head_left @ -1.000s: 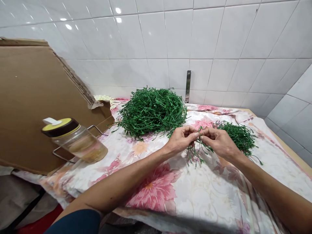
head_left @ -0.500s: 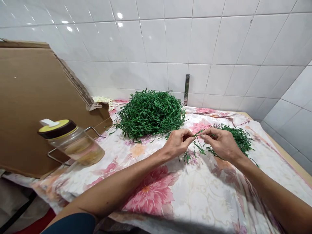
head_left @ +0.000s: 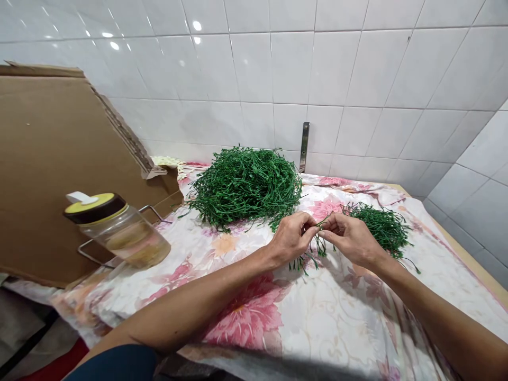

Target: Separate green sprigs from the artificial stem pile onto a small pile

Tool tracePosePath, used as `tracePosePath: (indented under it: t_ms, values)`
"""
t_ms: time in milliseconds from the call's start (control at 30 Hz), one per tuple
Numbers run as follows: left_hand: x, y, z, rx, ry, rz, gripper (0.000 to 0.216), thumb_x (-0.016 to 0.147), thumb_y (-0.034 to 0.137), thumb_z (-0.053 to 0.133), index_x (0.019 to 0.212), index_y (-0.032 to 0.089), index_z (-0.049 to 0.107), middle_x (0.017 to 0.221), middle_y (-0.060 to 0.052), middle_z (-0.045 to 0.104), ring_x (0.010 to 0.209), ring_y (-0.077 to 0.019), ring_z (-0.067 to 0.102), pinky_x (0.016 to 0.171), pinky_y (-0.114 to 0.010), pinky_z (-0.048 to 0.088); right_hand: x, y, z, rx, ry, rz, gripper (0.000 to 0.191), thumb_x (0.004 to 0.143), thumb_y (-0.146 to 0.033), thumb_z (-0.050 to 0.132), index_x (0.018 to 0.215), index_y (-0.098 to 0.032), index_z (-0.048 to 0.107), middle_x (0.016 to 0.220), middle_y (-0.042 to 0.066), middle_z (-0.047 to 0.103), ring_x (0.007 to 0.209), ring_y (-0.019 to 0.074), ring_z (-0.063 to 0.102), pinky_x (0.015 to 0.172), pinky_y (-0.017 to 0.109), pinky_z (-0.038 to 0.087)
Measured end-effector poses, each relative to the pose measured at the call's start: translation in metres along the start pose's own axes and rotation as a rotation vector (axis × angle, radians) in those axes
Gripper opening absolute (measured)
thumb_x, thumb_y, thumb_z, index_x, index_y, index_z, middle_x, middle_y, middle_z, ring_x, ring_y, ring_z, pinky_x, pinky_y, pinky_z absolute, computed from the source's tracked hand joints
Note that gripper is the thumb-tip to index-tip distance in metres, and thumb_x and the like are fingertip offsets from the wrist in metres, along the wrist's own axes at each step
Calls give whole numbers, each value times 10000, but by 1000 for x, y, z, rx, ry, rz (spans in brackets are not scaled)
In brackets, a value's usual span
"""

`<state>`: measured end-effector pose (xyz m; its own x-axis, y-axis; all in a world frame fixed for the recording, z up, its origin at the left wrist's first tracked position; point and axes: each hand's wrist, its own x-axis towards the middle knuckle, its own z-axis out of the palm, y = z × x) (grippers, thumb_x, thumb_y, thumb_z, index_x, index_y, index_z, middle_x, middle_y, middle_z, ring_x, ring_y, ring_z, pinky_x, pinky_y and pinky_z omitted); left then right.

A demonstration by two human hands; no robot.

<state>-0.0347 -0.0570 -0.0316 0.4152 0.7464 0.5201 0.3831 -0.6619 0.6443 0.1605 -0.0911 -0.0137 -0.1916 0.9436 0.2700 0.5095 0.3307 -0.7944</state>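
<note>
Between my two hands are thin green plastic-looking stems (head_left: pixel 319 246) with small forked tips, partly hidden by my fingers. My left hand (head_left: pixel 291 236) pinches them between thumb and fingers. Close against it, my right hand (head_left: pixel 351 236) also pinches a stem, the fingertips of both hands nearly touching. Some stem ends hang below my left hand, over the cloth. Behind my left hand rises a large heap of green stems (head_left: pixel 248 185). A smaller pile of the same stems (head_left: pixel 383 227) lies just beyond and right of my right hand.
A flowered cloth (head_left: pixel 317 317) covers the table. At the left stands a clear jar (head_left: pixel 135 238) with a yellow-black lid and brownish liquid, tilted in view, before a large cardboard box (head_left: pixel 59 174). A white tiled wall (head_left: pixel 289 69) with a metal bracket (head_left: pixel 304 147) closes off the back.
My right hand has moved left and slightly down, closing the gap to my left hand. The stems between them are now more covered by my fingers. Both piles look unchanged.
</note>
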Motion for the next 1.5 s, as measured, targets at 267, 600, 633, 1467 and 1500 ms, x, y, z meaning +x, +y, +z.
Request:
tracePosePath:
  t_ms: [267,600,633,1467,1500]
  values:
    - [1,0,-2,44,-56,51,168,922,261,606,995,181,733,854,-57,671,735,-155,571,693,-276,411,3,-5,-9,19,-80,4,252,890,-401,616,766,-182,631,661,-18,563,611,126,471,580,258,375]
    - [5,9,-7,-72,-114,-63,242,821,196,643,1024,173,774,869,-39,689,662,-112,534,616,-231,393,6,-2,-19,-81,-187,-4,291,927,-401,562,747,-183,629,652,-17,504,592,118,405,546,258,317]
    - [5,9,-7,-83,-131,-85,248,818,198,637,1023,170,773,869,-33,690,645,-103,521,605,-226,384,6,-2,-20,-79,-192,9,296,930,-403,557,750,-180,629,653,-13,515,591,119,416,550,261,323]
    - [-2,1,3,64,-74,-40,71,816,151,606,785,154,670,729,-4,658,646,-115,545,617,-230,382,5,-2,-8,-13,-152,48,229,832,-381,649,739,-171,637,687,9,606,641,141,496,598,283,372]
    - [-2,0,3,72,-67,-22,70,822,149,607,792,155,670,746,-8,662,657,-117,550,624,-232,386,5,-3,-6,-20,-141,50,219,836,-370,637,741,-173,639,685,8,605,641,142,499,601,284,373]
